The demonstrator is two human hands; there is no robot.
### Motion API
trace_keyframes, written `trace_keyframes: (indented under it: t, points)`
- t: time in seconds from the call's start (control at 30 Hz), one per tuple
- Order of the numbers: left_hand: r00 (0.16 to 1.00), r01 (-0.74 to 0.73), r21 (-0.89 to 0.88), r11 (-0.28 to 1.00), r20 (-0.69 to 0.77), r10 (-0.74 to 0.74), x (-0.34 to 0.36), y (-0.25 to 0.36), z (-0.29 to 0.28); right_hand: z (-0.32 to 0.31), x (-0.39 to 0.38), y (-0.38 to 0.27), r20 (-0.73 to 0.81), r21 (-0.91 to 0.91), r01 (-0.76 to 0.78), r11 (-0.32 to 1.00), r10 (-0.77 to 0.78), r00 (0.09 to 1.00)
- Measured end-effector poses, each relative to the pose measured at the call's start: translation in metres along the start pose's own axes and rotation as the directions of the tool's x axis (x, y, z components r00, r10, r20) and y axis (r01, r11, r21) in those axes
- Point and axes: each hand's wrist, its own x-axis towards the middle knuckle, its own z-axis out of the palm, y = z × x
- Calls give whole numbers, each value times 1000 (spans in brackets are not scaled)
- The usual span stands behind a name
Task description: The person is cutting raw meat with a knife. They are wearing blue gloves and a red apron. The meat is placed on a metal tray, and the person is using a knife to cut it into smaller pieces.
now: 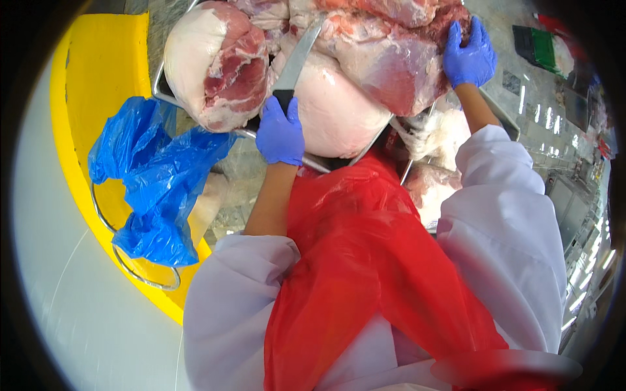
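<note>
My left hand (282, 133), in a blue-purple glove, is closed round the black handle of a knife (301, 62). Its broad curved blade points up and away, in front of the large cuts of meat. Gloved the same way, my right hand (471, 55) lies with fingers spread on the right end of a big red piece of meat (391, 72). Below that piece is a pale, skin-covered cut (332, 107), close to my left hand. A round cut with white skin and a red face (225, 68) sits at the left.
Metal trays (317, 164) hold the meat. A blue plastic bag (163, 176) hangs at the left by a yellow barrier (65, 98) and a metal ring (147, 283). More pale meat (433, 189) lies lower, near my right forearm. My red apron (372, 247) reaches the tray edge.
</note>
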Motion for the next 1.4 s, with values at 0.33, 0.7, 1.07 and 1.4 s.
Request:
trace_keyframes:
  t: [0.33, 0.7, 1.07, 1.4]
  points:
    - [922, 236, -136, 962, 344, -177, 4, 11, 31, -3, -2, -7, 50, -50, -43, 998, 46, 998]
    - [787, -381, 96, 919, 556, 268, 87, 33, -195, -3, 2, -8, 52, 47, -59, 997, 57, 997]
    - [906, -26, 82, 996, 422, -11, 61, 15, -82, -5, -3, -6, 27, -33, -57, 998, 57, 998]
    - [840, 359, -175, 917, 488, -236, 20, 21, 22, -5, -2, -7, 47, 40, -70, 997, 68, 997]
